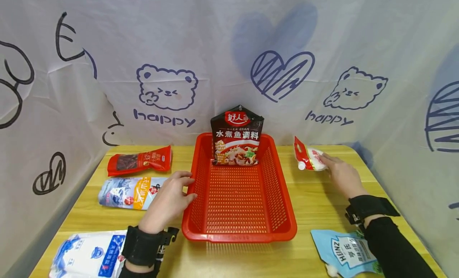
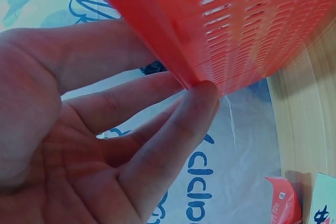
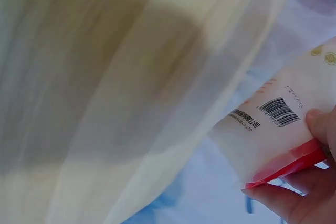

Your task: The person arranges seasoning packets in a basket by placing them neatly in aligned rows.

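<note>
A red plastic basket (image 1: 239,237) stands in the middle of the table, its walls and floor full of small slots. My left hand (image 1: 172,200) pinches its left rim between thumb and fingers (image 2: 184,111). A black seasoning packet (image 1: 236,136) with a fish-dish picture stands upright against the basket's far end. At the far right, my right hand (image 1: 343,176) holds a red-and-white spouted pouch (image 1: 312,158) by its right end. Its white cap points toward the front. In the right wrist view, a barcode shows on the pouch (image 3: 281,111), with thumb and fingers gripping its edge.
Left of the basket lie a red snack bag (image 1: 143,161), a blue-and-orange salt bag (image 1: 125,193) and a white-and-blue bag (image 1: 87,254). A light-blue spouted pouch (image 1: 340,252) lies front right, partly under my right sleeve. A white cloth with drawings (image 1: 222,70) hangs behind the table.
</note>
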A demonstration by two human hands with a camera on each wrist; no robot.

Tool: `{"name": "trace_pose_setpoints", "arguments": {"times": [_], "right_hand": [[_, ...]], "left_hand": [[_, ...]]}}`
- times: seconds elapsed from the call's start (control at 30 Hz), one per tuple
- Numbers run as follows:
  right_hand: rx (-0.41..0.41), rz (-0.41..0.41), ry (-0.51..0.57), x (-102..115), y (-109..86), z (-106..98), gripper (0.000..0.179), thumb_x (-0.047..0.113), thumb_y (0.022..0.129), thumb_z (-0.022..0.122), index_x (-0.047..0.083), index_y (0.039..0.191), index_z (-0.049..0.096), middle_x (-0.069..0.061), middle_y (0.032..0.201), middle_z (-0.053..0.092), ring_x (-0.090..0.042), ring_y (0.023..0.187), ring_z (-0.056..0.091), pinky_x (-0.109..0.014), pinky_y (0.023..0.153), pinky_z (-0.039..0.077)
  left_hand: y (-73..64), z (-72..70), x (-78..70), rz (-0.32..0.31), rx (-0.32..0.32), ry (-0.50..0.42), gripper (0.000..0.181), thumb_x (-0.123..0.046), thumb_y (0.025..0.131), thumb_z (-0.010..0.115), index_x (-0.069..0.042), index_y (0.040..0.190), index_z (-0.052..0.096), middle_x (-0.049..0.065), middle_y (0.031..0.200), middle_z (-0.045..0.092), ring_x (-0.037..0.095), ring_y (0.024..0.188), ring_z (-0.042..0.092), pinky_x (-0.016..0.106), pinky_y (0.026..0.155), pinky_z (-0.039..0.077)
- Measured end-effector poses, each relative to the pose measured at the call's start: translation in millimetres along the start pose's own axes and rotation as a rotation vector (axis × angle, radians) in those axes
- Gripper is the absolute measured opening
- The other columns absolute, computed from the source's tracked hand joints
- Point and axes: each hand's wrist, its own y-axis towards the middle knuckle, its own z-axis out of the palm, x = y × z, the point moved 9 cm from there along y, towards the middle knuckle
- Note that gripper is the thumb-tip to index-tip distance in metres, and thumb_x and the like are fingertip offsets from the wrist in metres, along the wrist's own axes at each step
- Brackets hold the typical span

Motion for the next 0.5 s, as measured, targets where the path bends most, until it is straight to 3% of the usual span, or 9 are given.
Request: {"name": "trace_pose_setpoints", "arguments": {"times": [0.3,0.5], "right_hand": [[-0.147,-0.045,0.026,42,-4.4,-40,0.064,-0.01,0.087,0.074,0.006,0.147,0.058,-0.021,0.147,0.057,-0.052,0.125,0.058,-0.064,0.09,0.054],[-0.275,-0.074,0.067,76,-6.1,-65,0.061,-0.012,0.086,0.072,0.008,0.143,0.062,-0.017,0.143,0.062,-0.046,0.121,0.062,-0.057,0.079,0.06]], "left_hand": [[1.0,0.0,-1.5,0.012,-0.01,0.022,0.037,-0.002,0.089,0.079,0.011,0.122,0.07,0.022,0.14,0.059,0.032,0.103,0.069,0.039,0.079,0.063],[0.2,0.2,-0.7,0.006,-0.01,0.022,0.036,-0.002,0.09,0.079,0.011,0.122,0.07,0.021,0.14,0.058,0.034,0.104,0.069,0.04,0.08,0.063]]}}
